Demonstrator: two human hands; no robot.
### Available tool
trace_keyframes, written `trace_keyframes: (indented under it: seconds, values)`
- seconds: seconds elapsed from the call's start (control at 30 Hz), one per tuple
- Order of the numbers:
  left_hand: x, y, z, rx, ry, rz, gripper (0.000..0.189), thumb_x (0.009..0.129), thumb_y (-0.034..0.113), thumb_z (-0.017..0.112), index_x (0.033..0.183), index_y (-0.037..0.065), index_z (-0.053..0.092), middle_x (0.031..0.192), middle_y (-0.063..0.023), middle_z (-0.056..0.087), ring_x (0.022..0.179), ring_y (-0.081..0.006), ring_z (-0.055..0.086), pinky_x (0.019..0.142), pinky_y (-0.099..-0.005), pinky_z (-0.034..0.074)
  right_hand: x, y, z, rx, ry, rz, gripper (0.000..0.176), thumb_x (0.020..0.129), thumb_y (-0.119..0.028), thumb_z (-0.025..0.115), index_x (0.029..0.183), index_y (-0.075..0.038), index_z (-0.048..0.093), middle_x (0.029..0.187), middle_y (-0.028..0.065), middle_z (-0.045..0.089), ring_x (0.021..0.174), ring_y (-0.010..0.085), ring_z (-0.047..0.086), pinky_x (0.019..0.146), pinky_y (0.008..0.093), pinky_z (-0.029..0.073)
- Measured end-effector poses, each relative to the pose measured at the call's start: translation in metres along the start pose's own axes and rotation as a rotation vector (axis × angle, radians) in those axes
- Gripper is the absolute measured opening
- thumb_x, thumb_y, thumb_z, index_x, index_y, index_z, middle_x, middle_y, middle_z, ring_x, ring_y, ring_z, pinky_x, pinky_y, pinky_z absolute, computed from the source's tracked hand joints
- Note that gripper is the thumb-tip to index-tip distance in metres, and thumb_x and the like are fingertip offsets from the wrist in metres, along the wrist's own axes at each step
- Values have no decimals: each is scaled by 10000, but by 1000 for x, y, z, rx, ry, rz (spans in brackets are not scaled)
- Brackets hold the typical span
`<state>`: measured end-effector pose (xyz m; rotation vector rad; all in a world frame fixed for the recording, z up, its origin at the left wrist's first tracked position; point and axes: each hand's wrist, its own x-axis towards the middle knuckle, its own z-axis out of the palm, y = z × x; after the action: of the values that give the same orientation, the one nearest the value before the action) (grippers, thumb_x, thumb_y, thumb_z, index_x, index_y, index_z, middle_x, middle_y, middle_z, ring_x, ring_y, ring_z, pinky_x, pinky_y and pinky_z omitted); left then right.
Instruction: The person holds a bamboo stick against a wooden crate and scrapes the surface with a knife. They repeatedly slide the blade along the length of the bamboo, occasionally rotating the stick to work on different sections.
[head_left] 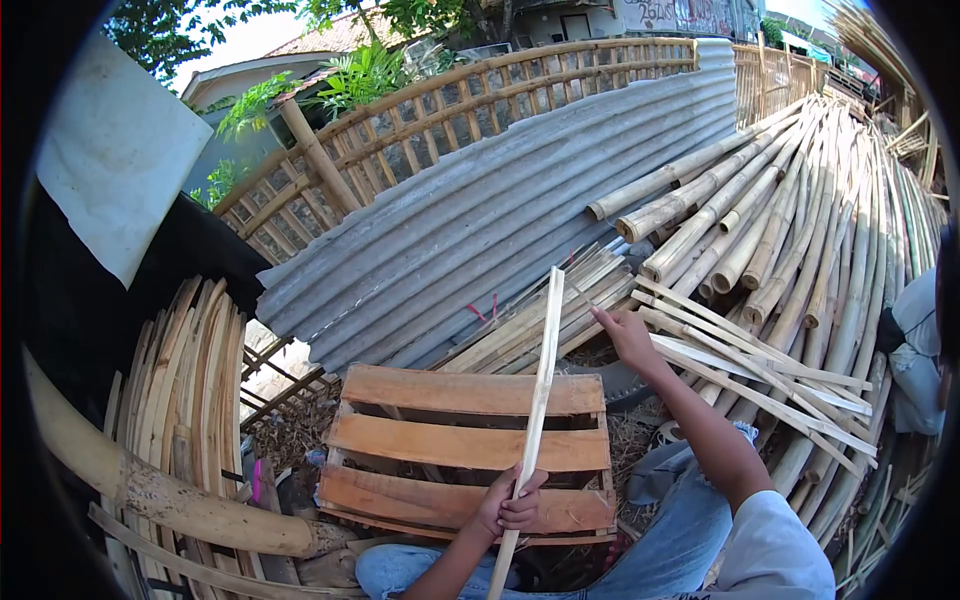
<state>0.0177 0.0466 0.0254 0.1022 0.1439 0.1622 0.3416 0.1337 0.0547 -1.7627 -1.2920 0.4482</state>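
Note:
My left hand [510, 502] is wrapped round a long pale bamboo strip [546, 370], which stands nearly upright in front of a slatted wooden crate [430, 440]. To the right of the strip's upper part, my right hand [624, 335] is raised with its fingers closed round the end of something thin that points up and left; it is too small to make out. Behind that hand lies a pile of split bamboo strips [520, 330]. More pale strips [760, 375] lie crossed beside my right forearm.
Bamboo poles [790, 230] fill the right side. A corrugated sheet [500, 200] and a bamboo fence [440, 120] run behind. Upright strips [185, 380] and a thick bamboo pole [190, 505] are at the left. Part of another person [915, 350] shows at the right edge.

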Motion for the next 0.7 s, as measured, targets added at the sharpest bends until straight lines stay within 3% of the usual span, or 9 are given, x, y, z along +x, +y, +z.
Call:
trace_keyframes:
  seconds: [0.03,0.1,0.17,0.23,0.27,0.33,0.43,0.5,0.7]
  values:
    - [0,1,2,-48,-83,-7,439,941,473,431,725,100,348,424,58,235,280,-12,204,236,-159,185,-4,-1,1,-6,0,-5,657,883,-530,467,591,54,535,475,205,429,462,344,467,501,437,362]
    - [3,2,2,-105,-177,-18,443,939,470,439,726,94,347,422,59,239,275,-9,211,233,-158,185,-18,-15,-2,-125,98,-24,640,906,-504,472,606,60,481,452,92,311,449,160,310,468,370,276]
    - [3,0,0,-115,-155,-12,445,939,463,444,724,86,346,421,59,244,269,-4,219,229,-156,185,-18,-15,-5,-57,65,64,629,899,-491,494,587,53,452,446,112,324,438,183,291,462,384,266]
    - [6,-1,-4,-122,-175,-25,446,939,466,442,723,87,346,420,59,242,271,-5,219,231,-155,186,-15,-1,-3,29,56,2,594,882,-496,496,585,13,564,464,173,444,454,343,477,478,414,365]
    - [7,-1,-4,-123,-171,-26,447,939,466,442,722,88,346,419,59,240,271,-5,218,232,-155,186,-18,-5,-6,29,56,3,594,882,-496,496,585,13,564,464,173,444,454,343,477,478,414,365]
    - [8,-1,-5,-124,-165,-30,447,939,466,442,721,88,345,419,59,239,272,-5,218,233,-156,185,-27,-20,-12,-100,-236,-408,560,871,-505,509,599,-23,601,479,161,466,470,338,498,480,405,377]
    - [7,-2,-5,-163,-185,-54,452,937,474,442,720,89,345,420,60,239,274,-4,215,237,-159,185,-26,-22,-3,-231,-237,-498,545,867,-504,515,601,-37,605,498,157,491,488,342,516,490,416,393]
    - [8,-1,-5,-164,-211,-58,455,935,481,438,720,90,345,423,60,241,279,-4,213,242,-159,186,-2,-19,-8,-199,-135,-206,588,865,-552,475,622,-38,624,514,167,516,536,357,549,522,439,421]
    - [11,-4,-12,-121,-116,-48,454,936,484,432,720,95,344,426,61,242,289,-4,213,247,-156,182,9,-21,-6,-219,-105,-164,596,864,-567,458,646,-45,645,539,177,544,558,364,568,545,444,433]
